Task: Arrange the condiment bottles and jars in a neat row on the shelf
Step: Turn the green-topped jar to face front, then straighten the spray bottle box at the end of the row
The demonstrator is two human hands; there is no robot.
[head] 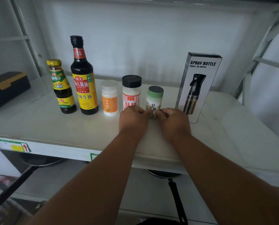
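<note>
White shelf (54, 127): both hands, left (133, 120) & right (174, 122), knuckles up, pinch green-lid jar (154, 101).

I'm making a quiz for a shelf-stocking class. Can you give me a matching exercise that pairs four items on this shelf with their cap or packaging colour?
Items:
1. small sauce bottle
2. tall soy sauce bottle
3. jar with orange label
4. jar with green label, which both hands pinch

Colours:
A. white translucent lid
B. dark lid above a green band
C. yellow cap wrap
D. black cap wrap

Pairs: 1-C, 2-D, 3-A, 4-B
</note>
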